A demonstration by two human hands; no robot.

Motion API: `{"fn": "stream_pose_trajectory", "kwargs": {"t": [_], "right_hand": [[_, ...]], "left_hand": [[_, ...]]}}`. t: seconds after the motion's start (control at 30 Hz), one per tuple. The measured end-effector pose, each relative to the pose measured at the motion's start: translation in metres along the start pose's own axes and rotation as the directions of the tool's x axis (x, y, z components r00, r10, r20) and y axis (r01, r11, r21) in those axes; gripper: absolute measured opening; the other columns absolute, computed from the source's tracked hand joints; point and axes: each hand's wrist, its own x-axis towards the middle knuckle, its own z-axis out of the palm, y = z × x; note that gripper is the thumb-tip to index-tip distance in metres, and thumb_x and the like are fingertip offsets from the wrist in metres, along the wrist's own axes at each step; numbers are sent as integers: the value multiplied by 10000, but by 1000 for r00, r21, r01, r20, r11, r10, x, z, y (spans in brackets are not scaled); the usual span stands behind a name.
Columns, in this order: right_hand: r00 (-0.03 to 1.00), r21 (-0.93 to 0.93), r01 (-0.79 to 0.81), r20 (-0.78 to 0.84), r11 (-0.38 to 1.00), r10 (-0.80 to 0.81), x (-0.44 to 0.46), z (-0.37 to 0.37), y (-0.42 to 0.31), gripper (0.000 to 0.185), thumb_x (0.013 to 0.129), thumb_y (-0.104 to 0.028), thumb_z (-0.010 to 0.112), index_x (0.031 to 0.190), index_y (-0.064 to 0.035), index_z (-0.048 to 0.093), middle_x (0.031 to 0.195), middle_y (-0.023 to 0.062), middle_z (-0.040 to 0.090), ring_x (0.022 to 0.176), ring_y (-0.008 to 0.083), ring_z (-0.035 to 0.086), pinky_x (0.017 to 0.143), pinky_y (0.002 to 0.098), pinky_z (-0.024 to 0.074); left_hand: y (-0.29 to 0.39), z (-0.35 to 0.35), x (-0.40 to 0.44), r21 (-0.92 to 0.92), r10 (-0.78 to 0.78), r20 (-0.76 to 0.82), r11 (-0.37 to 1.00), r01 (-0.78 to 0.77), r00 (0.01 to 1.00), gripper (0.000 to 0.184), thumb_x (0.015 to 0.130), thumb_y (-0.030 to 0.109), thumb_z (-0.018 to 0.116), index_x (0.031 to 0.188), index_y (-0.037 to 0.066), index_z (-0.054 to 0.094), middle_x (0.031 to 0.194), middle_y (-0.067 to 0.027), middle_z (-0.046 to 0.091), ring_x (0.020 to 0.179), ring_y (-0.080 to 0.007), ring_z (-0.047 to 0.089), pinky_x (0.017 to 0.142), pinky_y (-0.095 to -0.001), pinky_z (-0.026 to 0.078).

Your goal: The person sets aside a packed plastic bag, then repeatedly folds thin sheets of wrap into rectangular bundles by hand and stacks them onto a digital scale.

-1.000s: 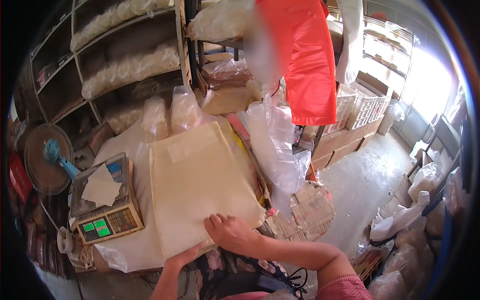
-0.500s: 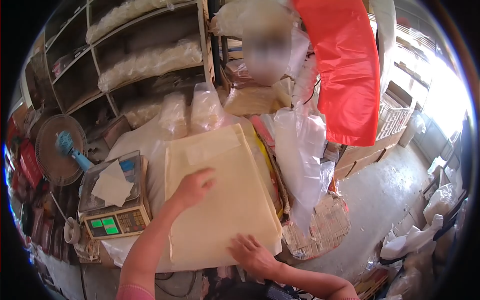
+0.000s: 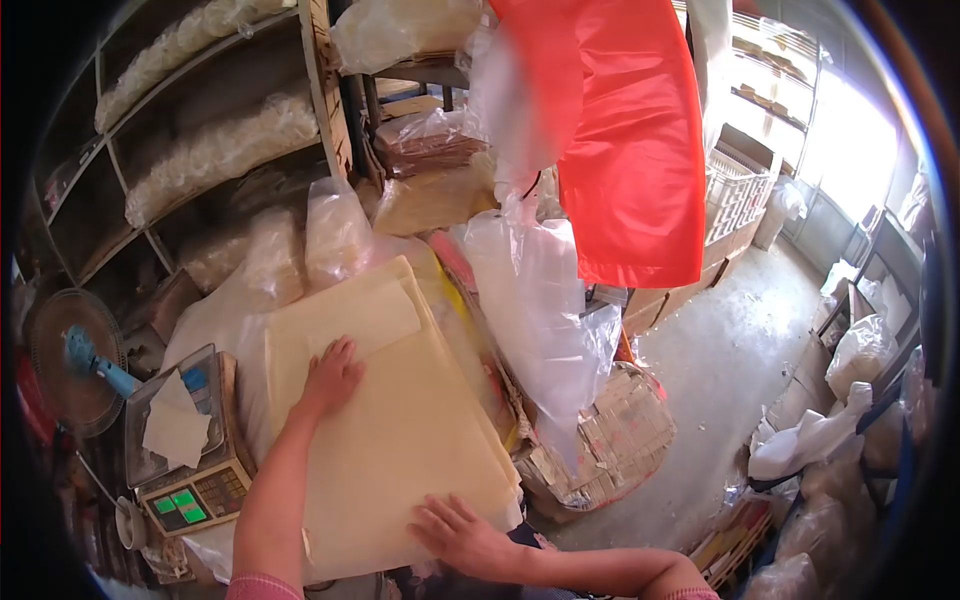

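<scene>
A stack of large, thin, pale yellow sheets (image 3: 400,440) lies on the table. My left hand (image 3: 335,378) rests on its upper left part, palm down with fingers extended. Near the front right edge of the stack, my right hand (image 3: 465,538) lies flat with its fingers spread. At the far end of the stack a smaller pale piece (image 3: 395,318) shows, its lower edge running to just beyond my left hand. Neither hand holds anything.
On the left are a digital scale (image 3: 190,440) with a pale scrap (image 3: 178,420) on it and a fan (image 3: 75,350). Clear bags (image 3: 335,230) stand behind the stack. Red sheeting (image 3: 635,150) and clear plastic (image 3: 530,300) hang to the right, above cardboard (image 3: 610,440).
My left hand has come down flat onto the sheets from a raised, curled pose. My right hand remains near the front edge. The view has turned to the right.
</scene>
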Motion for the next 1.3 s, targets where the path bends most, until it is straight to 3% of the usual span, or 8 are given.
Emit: {"fn": "stream_pose_trajectory", "kwargs": {"t": [0.3,0.5,0.6,0.67,0.73,0.87,0.97,1.3], "right_hand": [[990,-277,-40,122,960,77,-8,-56,7,428,815,-175,518,1216,-24,496,1232,188,505,1237,346,434,1034,477,340],[908,231,-97,419,968,-9,15,-141,12,223,752,-183,616,951,-98,562,948,71,613,770,278,644,700,408,509],[957,150,-57,289,987,11,51,-158,34,136,767,-182,640,865,-104,585,776,117,627,714,327,629,592,429,480],[929,134,-317,243,939,279,86,-149,56,101,765,-149,622,842,-92,590,752,147,629,758,338,622,629,448,472],[905,15,-395,181,919,386,120,-121,82,103,769,-130,617,849,-72,589,749,172,626,761,352,615,686,465,454],[907,-158,-388,110,908,407,174,-42,128,115,787,-133,620,856,-42,604,748,177,636,798,339,621,875,496,399],[919,-420,-355,6,835,394,195,-6,141,137,767,-129,620,876,-45,621,793,133,657,867,296,621,998,550,307],[954,-387,-300,-143,872,265,155,-33,95,396,858,-207,541,1235,-86,525,1317,164,446,1287,365,344,1048,645,185]], "left_hand": [[-21,-40,-50,-174,332,-285,904,-390,899,687,872,305,608,1440,84,291,1505,-143,254,1396,-273,232,1118,-379,227],[-8,-137,-159,-295,107,-235,939,-176,966,618,875,220,622,1413,75,355,1407,-152,428,1331,-264,373,1090,-336,274],[-16,-161,-202,-593,47,-445,733,-334,894,526,888,153,599,1367,37,417,1353,-140,487,1285,-226,432,1061,-343,317],[2,-159,-235,-471,-196,-726,841,-268,659,424,900,93,563,1305,6,474,1312,-130,519,1246,-205,466,1035,-351,348],[9,-121,-250,-130,25,-838,961,-244,546,350,902,93,535,1243,13,530,1278,-137,538,1220,-266,491,1024,-358,367],[39,-31,-233,239,350,-373,931,-275,859,669,845,449,607,1370,88,404,1409,-138,397,1335,-334,320,1082,-544,193],[30,15,-219,210,233,-251,961,-182,940,753,813,540,586,1412,157,338,1467,-116,302,1370,-357,235,1062,-643,127],[21,35,-211,90,143,-178,988,-128,974,768,815,594,539,1425,181,324,1500,-96,234,1384,-384,164,1051,-666,108]]}}
